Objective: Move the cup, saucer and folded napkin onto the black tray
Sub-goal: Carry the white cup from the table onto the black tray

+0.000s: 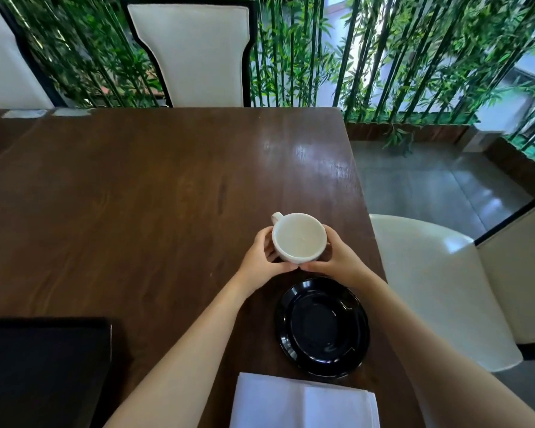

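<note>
A white cup with its handle pointing far left is cradled between both hands over the brown table. My left hand wraps its left side and my right hand wraps its right side. Whether the cup's base touches the table is hidden by my fingers. A glossy black saucer lies empty on the table just nearer than the cup. A folded white napkin lies at the bottom edge, in front of the saucer. The black tray sits at the lower left with nothing on it.
The dark wooden table ends at its right edge close to the saucer. A white chair stands beside that edge; two more white chairs line the far side. Bamboo plants screen the background.
</note>
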`<control>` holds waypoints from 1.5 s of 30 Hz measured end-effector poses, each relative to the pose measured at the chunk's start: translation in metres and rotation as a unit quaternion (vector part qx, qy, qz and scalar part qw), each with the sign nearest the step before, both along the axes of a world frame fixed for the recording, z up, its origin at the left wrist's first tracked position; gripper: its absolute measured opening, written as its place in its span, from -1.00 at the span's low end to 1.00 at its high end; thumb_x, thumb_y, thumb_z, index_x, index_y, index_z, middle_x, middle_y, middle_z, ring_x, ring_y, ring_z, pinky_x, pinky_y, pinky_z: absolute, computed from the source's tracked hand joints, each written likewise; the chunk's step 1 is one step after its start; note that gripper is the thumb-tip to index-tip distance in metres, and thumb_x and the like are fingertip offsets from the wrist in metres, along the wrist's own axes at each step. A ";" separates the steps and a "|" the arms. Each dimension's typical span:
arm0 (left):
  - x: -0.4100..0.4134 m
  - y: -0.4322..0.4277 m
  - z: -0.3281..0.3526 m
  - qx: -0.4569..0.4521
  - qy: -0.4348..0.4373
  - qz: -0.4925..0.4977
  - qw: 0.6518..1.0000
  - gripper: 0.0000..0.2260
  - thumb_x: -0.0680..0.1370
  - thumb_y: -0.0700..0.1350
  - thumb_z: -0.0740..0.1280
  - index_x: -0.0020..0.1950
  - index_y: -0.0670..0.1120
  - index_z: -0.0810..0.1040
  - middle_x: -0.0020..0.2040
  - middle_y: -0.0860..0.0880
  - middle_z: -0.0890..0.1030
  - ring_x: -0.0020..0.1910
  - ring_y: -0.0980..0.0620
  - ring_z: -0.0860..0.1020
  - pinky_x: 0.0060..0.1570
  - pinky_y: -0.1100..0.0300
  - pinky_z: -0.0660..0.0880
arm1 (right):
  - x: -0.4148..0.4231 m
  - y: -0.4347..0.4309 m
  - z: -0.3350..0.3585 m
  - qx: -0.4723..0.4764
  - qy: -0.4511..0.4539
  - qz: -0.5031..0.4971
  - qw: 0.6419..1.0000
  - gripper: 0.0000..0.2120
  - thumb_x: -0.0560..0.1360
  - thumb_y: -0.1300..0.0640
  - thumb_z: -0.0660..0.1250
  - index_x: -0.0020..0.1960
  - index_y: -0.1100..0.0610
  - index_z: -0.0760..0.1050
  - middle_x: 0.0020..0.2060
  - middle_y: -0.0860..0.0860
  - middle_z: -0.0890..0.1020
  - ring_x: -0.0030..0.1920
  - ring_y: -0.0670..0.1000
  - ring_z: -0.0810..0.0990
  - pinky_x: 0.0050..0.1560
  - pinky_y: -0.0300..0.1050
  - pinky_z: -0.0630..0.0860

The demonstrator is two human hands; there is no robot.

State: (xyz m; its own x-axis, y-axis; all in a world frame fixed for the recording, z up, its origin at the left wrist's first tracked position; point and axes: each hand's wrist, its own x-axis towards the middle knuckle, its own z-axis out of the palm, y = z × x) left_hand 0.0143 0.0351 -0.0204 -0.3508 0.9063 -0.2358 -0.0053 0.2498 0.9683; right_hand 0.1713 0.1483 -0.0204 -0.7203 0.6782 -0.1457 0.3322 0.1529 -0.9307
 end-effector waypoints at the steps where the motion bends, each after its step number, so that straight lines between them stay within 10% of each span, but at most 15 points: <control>1: 0.000 0.000 0.003 0.003 -0.001 0.004 1.000 -0.23 0.32 -0.24 0.54 0.41 -0.04 0.20 0.40 0.00 0.37 0.33 0.08 0.40 0.15 0.36 0.46 | 0.000 0.001 0.004 -0.007 0.007 0.001 1.000 -0.22 0.22 0.12 0.58 0.34 -0.07 0.28 0.23 -0.08 0.48 0.22 -0.08 0.49 0.23 -0.05 0.48; 20: -0.047 -0.051 0.180 0.124 0.127 0.155 0.972 -0.25 0.29 -0.20 0.57 0.38 -0.09 0.27 0.33 -0.02 0.45 0.17 0.15 0.48 -0.06 0.46 0.49 | -0.073 -0.017 0.181 0.094 0.125 0.103 0.982 -0.22 0.28 0.17 0.55 0.40 0.03 0.26 0.28 0.01 0.49 0.25 -0.01 0.50 0.30 0.07 0.46; 31: -0.111 -0.175 0.242 0.153 0.161 0.259 0.940 -0.25 0.24 -0.21 0.59 0.34 -0.12 0.31 0.31 -0.07 0.50 0.16 0.10 0.50 0.10 0.25 0.47 | -0.161 -0.124 0.247 0.095 0.174 0.207 0.958 -0.32 0.31 0.21 0.52 0.32 -0.10 0.34 0.13 -0.18 0.58 0.12 -0.24 0.57 0.05 -0.41 0.51; 40: -0.185 -0.308 0.240 0.102 0.189 0.316 0.924 -0.18 0.22 -0.15 0.60 0.38 -0.10 0.27 0.33 -0.05 0.48 0.23 0.06 0.48 0.19 0.12 0.48 | -0.253 -0.242 0.243 0.096 0.185 0.285 0.936 -0.39 0.27 0.10 0.55 0.16 -0.35 0.38 0.15 -0.18 0.58 0.20 -0.09 0.54 0.25 -0.08 0.47; 45: -0.218 -0.373 0.213 0.069 0.179 0.334 0.923 -0.19 0.19 -0.14 0.61 0.36 -0.06 0.30 0.30 -0.01 0.50 0.22 0.08 0.49 0.16 0.13 0.47 | -0.302 -0.298 0.210 0.088 0.148 0.309 0.935 -0.29 0.22 0.01 0.56 0.28 -0.15 0.30 0.28 -0.02 0.47 0.26 -0.03 0.47 0.30 0.02 0.44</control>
